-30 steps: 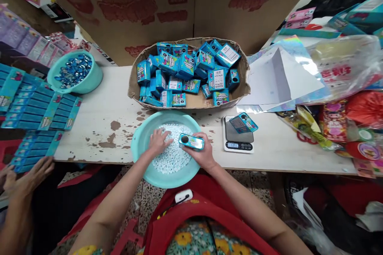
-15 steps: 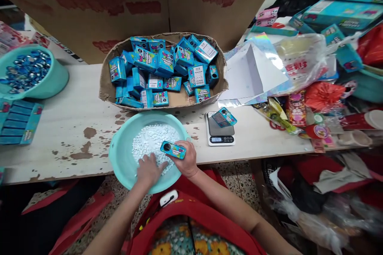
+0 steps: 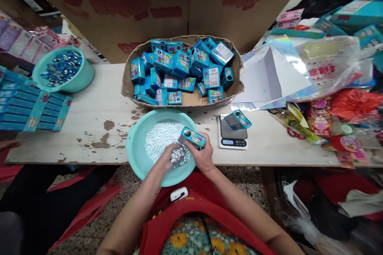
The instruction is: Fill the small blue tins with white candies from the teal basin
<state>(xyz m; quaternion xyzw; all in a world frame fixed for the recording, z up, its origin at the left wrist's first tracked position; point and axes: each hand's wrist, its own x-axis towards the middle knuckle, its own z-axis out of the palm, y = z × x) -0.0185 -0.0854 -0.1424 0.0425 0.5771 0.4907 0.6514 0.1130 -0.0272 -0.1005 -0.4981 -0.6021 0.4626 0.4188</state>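
Note:
My right hand [image 3: 205,157] holds a small blue candy box [image 3: 196,138], tilted, with a dark round opening at its left end. Cupped beside it, my left hand [image 3: 169,156] carries a heap of small white candies [image 3: 178,153], with its fingertips partly hidden. Both hands are over a turquoise basin [image 3: 136,163] with more white candies [image 3: 158,135] in it. Right of the basin, another blue box [image 3: 238,120] rests on a digital scale [image 3: 233,143] with a lit display.
Behind the basin stands a cut-down cardboard box [image 3: 131,95] of blue candy boxes. At left are a turquoise bucket [image 3: 86,77] of shiny blue pieces and stacked blue cartons [image 3: 32,107]. Papers [image 3: 263,77] and plastic-wrapped goods [image 3: 332,67] crowd the right. Someone's hand [image 3: 10,144] shows at far left.
My left hand has come up from the candies with a handful and moved beside the blue box. The camera view has swung left, and a person's hand now shows at the left edge.

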